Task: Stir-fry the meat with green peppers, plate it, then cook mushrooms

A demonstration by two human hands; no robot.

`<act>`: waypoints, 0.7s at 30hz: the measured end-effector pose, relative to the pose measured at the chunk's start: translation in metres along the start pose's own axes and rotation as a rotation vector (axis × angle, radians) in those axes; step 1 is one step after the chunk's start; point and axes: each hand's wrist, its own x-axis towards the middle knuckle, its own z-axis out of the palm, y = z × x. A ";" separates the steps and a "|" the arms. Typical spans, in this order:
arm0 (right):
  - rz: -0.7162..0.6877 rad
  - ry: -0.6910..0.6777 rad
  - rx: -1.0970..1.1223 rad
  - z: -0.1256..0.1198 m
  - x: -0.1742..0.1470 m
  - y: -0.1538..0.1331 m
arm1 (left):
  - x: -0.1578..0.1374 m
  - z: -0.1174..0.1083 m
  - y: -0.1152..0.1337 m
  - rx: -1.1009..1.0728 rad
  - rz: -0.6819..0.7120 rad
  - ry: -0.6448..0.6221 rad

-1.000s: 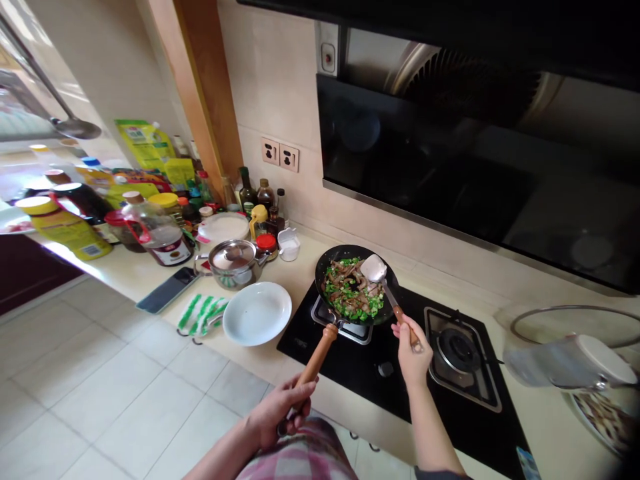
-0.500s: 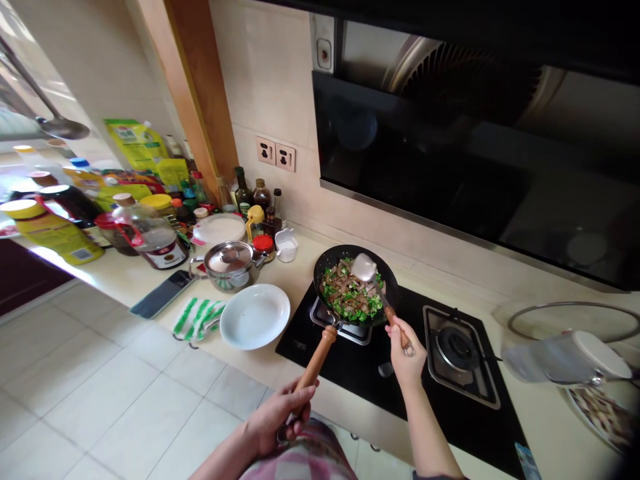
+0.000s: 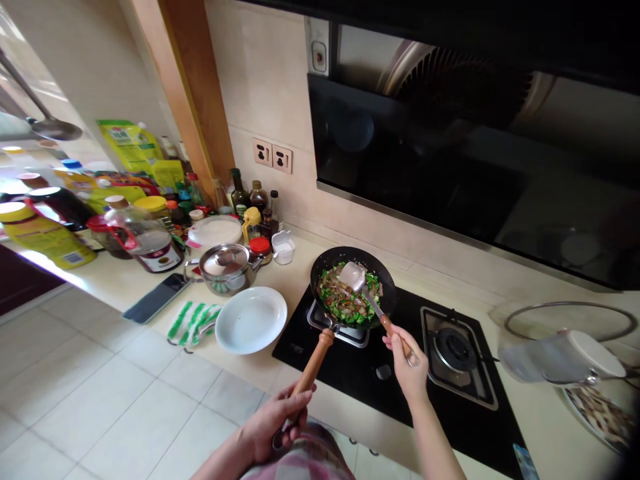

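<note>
While L fingers (image 3: pixel 299 401) grip pan handle (image 3: pixel 316 360), angled lower-L, R fingers (image 3: pixel 398 349) clasp spatula (image 3: pixel 373 303), blade (image 3: pixel 353 275) pointing upper-L.

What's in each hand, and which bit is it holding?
The left hand holds the pan by its long handle; the right hand holds the spatula by its brown grip.

The left hand (image 3: pixel 273 421) and the right hand (image 3: pixel 411 370) are bare. Behind each grip, the wrist is narrow and uncovered, and the left forearm (image 3: pixel 225 459) and right forearm (image 3: pixel 438 437) are bare too, both widening toward the lower edge. Just below and to the right of the left grip shows a checked garment (image 3: pixel 305 467), rounded in outline, its squares pink, mauve and whitish, darker along its far side. Its cut is hidden.
</note>
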 end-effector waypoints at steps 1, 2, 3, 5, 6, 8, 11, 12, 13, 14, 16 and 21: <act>0.005 -0.006 -0.010 -0.005 0.000 0.001 | 0.000 0.000 0.000 -0.004 0.007 -0.007; 0.004 0.019 -0.017 -0.011 0.001 0.002 | 0.000 -0.001 -0.001 -0.008 0.012 -0.011; -0.001 0.064 -0.017 -0.018 0.001 0.001 | 0.000 -0.001 -0.001 -0.011 0.014 -0.012; -0.011 0.147 -0.009 -0.030 -0.001 -0.003 | 0.000 -0.002 -0.001 -0.014 0.019 -0.013; -0.012 0.162 -0.009 -0.035 -0.004 -0.007 | 0.000 -0.002 -0.001 -0.013 0.021 -0.015; -0.004 0.129 -0.023 -0.037 -0.009 -0.012 | 0.001 -0.002 -0.001 -0.011 0.020 -0.025; 0.014 0.044 -0.017 -0.019 -0.016 -0.009 | 0.002 -0.002 -0.002 -0.003 0.010 -0.027; 0.006 0.044 -0.001 -0.010 -0.016 -0.005 | 0.002 -0.001 -0.002 0.002 0.006 -0.018; -0.010 0.058 0.014 -0.002 -0.016 0.000 | 0.002 -0.001 -0.003 0.007 0.004 -0.010; -0.029 0.079 0.023 0.003 -0.015 0.004 | 0.002 -0.001 -0.004 0.012 0.005 -0.005; -0.043 0.109 0.027 0.005 -0.016 0.006 | 0.002 -0.001 -0.004 0.014 0.013 -0.005; 0.102 0.006 0.021 -0.025 -0.026 -0.012 | 0.000 -0.002 -0.002 0.002 0.059 -0.011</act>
